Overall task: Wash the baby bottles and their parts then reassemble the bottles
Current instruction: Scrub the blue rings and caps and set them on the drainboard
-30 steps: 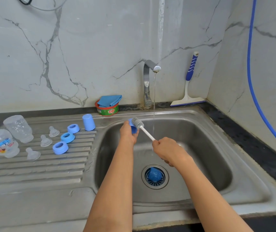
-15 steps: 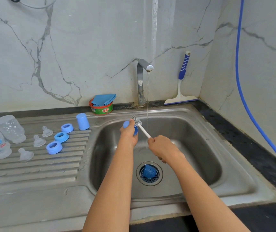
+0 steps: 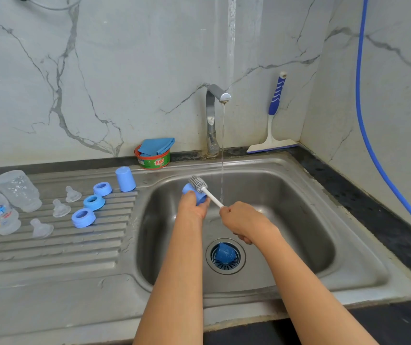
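bottles (image 3: 17, 190), teats (image 3: 61, 209) and rings (image 3: 83, 217) lie on the drainer (image 3: 50, 252) at left. the left hand (image 3: 194, 206) curls round a blue cap (image 3: 201, 196) over the sink (image 3: 299, 195); the brush (image 3: 197, 183) head touches its far edge, handle slanting near-right into the right hand (image 3: 241, 221), a closed fist. a second ago the head sat lower, beside the cap.

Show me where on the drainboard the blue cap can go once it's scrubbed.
Free: the ribbed drainboard in front of the blue rings and teats, and the flat steel nearer still. Crowded: the back rows, from the bottles to the upright blue cap.
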Motion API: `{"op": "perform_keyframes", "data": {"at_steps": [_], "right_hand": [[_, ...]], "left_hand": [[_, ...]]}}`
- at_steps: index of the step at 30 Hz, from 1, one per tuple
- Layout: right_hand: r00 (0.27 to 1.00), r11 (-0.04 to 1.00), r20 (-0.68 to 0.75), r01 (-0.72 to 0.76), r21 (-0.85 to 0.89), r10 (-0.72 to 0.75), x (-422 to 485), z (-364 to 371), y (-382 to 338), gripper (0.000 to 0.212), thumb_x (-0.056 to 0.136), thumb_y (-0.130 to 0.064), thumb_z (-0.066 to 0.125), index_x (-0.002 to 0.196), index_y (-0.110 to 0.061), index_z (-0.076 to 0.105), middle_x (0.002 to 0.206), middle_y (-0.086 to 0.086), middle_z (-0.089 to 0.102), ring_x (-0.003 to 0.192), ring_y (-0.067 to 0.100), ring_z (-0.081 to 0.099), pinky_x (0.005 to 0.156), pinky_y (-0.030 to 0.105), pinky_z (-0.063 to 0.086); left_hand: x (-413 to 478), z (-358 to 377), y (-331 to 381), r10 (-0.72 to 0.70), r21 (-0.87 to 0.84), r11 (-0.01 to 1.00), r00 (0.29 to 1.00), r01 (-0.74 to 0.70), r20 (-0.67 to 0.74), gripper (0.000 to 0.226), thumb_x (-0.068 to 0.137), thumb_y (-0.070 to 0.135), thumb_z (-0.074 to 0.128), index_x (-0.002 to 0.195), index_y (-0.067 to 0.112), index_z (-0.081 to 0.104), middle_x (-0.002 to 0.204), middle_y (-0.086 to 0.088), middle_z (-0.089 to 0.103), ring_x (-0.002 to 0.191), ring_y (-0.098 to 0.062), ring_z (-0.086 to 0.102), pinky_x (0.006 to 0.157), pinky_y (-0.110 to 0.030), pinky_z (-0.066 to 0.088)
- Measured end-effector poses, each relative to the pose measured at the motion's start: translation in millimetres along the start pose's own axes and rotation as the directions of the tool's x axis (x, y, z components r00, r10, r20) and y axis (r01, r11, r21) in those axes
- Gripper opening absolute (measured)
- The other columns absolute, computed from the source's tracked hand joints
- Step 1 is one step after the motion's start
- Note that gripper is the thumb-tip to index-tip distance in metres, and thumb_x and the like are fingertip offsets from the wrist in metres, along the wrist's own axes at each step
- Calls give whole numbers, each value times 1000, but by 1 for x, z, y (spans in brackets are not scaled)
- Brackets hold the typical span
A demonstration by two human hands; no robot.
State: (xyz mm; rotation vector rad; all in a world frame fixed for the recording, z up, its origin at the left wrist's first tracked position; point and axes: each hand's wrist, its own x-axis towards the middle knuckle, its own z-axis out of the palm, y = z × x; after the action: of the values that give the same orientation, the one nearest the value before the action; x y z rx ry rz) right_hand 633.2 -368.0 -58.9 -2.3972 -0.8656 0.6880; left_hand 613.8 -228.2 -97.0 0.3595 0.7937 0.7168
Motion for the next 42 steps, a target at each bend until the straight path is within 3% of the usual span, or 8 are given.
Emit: {"op": "perform_keyframes", "data": {"at_steps": [4, 11, 16, 18, 22, 26, 34, 42], "right_hand": [[999, 1000, -38, -6, -3, 6, 0, -1, 1, 41, 100, -30, 30, 116, -2, 55, 73, 6, 48, 52, 15, 39, 46, 24, 32], [995, 996, -101, 21, 88, -12, 9, -9, 6, 31, 100, -26, 29, 98, -5, 52, 67, 3, 44, 51, 13, 39, 45, 22, 33], [1000, 995, -15, -7, 96, 9, -2, -8, 6, 40, 98, -31, 29, 111, -5, 56, 62, 2, 48, 44, 14, 41, 41, 22, 35], [1000, 996, -3, -13, 91, 14, -3, -7, 6, 40, 98, -31, 29, 111, -5, 56, 62, 2, 49, 43, 14, 41, 40, 21, 34], [997, 997, -76, -12, 75, 18, 2, -7, 6, 40, 99, -29, 30, 109, -3, 58, 66, 3, 48, 48, 15, 43, 43, 24, 35], [995, 997, -98, -4, 78, 12, 4, -12, 8, 39, 98, -30, 30, 103, -3, 59, 66, 2, 46, 47, 15, 41, 43, 25, 35], [999, 1000, -38, 23, -16, -24, -2, -17, 9, 37, 99, -33, 30, 95, -9, 57, 67, 1, 48, 48, 13, 40, 44, 24, 35], [990, 998, -130, 57, -28, -61, -6, -16, 1, 28, 102, -16, 25, 81, -9, 43, 80, 8, 46, 64, 22, 44, 55, 29, 38]], "left_hand": [[4, 0, 8, 28, -92, 995, 999, -25, 34, 45, 98, -3, 37, 141, 8, 39, 136, -20, 42, 123, -37, 47, 96, -48, 43], [-8, 6, 6, 10, -50, 999, 967, 3, 253, 29, 100, 3, 38, 126, 13, 46, 109, -22, 46, 91, -35, 51, 86, -50, 45], [1, 4, 11, 83, -150, 987, 984, -59, 159, 34, 100, 11, 44, 134, 7, 42, 111, -21, 49, 93, -33, 56, 90, -46, 46], [2, 2, 12, 43, -170, 985, 992, -22, 120, 25, 101, 21, 46, 119, 3, 46, 96, -19, 51, 80, -28, 54, 89, -42, 48], [2, 4, 12, -74, -26, 997, 993, 76, 90, 30, 101, 27, 36, 85, 4, 45, 80, -13, 46, 61, -18, 44, 50, -20, 44], [4, 6, 16, -97, 141, 986, 991, 84, 89, 31, 95, 32, 38, 79, 7, 44, 71, -6, 40, 52, -13, 32, 53, -22, 26], [17, -2, 26, 28, 40, 999, 994, -24, -102, 37, 89, 43, 61, 106, 11, 51, 76, -2, 46, 58, -9, 38, 53, -20, 37], [9, 10, 13, 31, -82, 996, 998, -26, 59, 43, 95, 20, 59, 128, -3, 45, 130, -25, 51, 115, -34, 56, 98, -47, 47]]}}
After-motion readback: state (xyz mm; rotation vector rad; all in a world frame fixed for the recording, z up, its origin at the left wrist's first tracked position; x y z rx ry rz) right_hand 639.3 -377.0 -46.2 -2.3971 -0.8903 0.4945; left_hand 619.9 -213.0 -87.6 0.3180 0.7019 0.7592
